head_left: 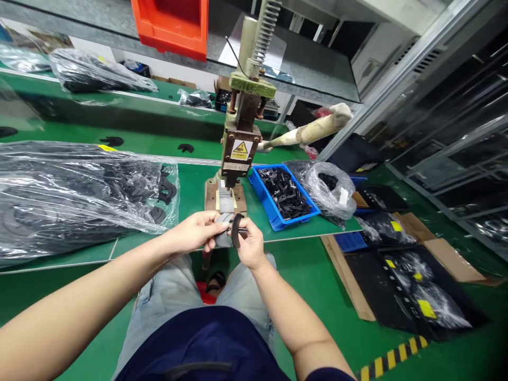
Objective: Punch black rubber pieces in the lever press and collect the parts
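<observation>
In front of the hand press [239,145], both hands meet at the table's front edge. My right hand [251,246] is closed on a black curved plastic piece [236,233], which stands on edge between its fingers and thumb. From the left, my left hand [200,230] pinches with thumb and fingers beside it, around a thin black piece that crosses the curved piece; its far end is partly hidden. Just under the hands lies the grey metal base plate [226,203] of the press, with its tool head above.
A blue bin [273,209] of thin black parts stands right of the press. Clear bags [79,196] of black curved pieces lie on the left. The press lever [313,129] reaches out to the right. An orange bin [172,26] sits on the shelf above.
</observation>
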Demonstrator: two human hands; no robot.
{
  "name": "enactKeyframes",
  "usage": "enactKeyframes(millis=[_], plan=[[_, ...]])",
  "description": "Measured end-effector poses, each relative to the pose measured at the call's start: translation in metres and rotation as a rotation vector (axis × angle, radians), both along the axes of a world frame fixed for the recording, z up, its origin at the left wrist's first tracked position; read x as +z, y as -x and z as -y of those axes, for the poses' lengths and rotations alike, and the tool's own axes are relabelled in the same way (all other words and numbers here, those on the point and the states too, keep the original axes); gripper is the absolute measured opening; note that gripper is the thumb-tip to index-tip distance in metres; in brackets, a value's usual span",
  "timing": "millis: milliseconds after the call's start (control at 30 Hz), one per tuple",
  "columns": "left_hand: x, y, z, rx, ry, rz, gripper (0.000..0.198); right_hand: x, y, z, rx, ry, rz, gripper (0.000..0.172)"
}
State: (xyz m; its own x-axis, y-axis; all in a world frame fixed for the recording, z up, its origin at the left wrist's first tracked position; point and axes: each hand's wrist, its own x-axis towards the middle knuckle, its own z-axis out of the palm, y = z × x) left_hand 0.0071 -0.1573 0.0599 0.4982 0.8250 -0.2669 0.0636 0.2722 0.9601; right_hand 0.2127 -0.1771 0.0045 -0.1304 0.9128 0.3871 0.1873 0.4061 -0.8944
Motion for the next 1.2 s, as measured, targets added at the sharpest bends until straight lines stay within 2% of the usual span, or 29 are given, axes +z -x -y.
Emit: enactKeyframes(millis=[100,233,267,333,400,533,667,700,767,867,1000,1100,1200], plan=[[0.002,0.006,-0.002,0.028,-0.103,-0.1,0.048,0.005,-0.012,-0.004,0.02,-0.073,0.097,0.019],[0.004,0.01,0.004,0.276,-0.466,-0.321,0.035,0.009,-0.021,-0.007,0.051,-0.23,0.294,0.013],[0.005,0.009,0.006,0.301,-0.568,-0.378,0.031,0.009,-0.021,-0.008,0.051,-0.274,0.353,0.013],[0.004,0.006,0.008,0.253,-0.692,-0.457,0.029,0.009,-0.021,-0.009,0.047,-0.334,0.438,0.014],[-0.001,0.003,0.007,0.179,-0.68,-0.466,0.035,0.011,-0.02,-0.01,0.063,-0.368,0.49,0.014],[-0.015,-0.002,0.0,0.139,-0.444,-0.333,0.046,0.015,-0.024,-0.008,0.123,-0.42,0.526,0.014],[-0.021,-0.006,-0.001,0.205,-0.363,-0.149,0.036,0.023,-0.032,-0.005,0.136,-0.403,0.438,0.012],[-0.022,-0.007,0.001,0.208,-0.32,-0.074,0.037,0.025,-0.035,-0.005,0.143,-0.39,0.404,0.011],[-0.023,-0.012,0.003,0.12,-0.19,0.071,0.045,0.031,-0.041,-0.005,0.173,-0.332,0.355,0.012],[-0.029,-0.018,0.005,-0.026,-0.066,0.145,0.046,0.041,-0.051,-0.007,0.242,-0.123,0.355,0.015],[-0.053,-0.014,0.001,0.015,-0.155,0.043,0.041,0.054,-0.067,-0.021,0.22,0.145,0.377,0.016],[-0.077,-0.005,-0.003,0.038,-0.294,-0.148,0.035,0.069,-0.082,-0.051,0.076,0.149,0.545,0.013],[-0.101,0.002,-0.002,-0.046,-0.513,-0.321,0.028,0.089,-0.102,-0.102,-0.1,0.079,0.816,0.014]])
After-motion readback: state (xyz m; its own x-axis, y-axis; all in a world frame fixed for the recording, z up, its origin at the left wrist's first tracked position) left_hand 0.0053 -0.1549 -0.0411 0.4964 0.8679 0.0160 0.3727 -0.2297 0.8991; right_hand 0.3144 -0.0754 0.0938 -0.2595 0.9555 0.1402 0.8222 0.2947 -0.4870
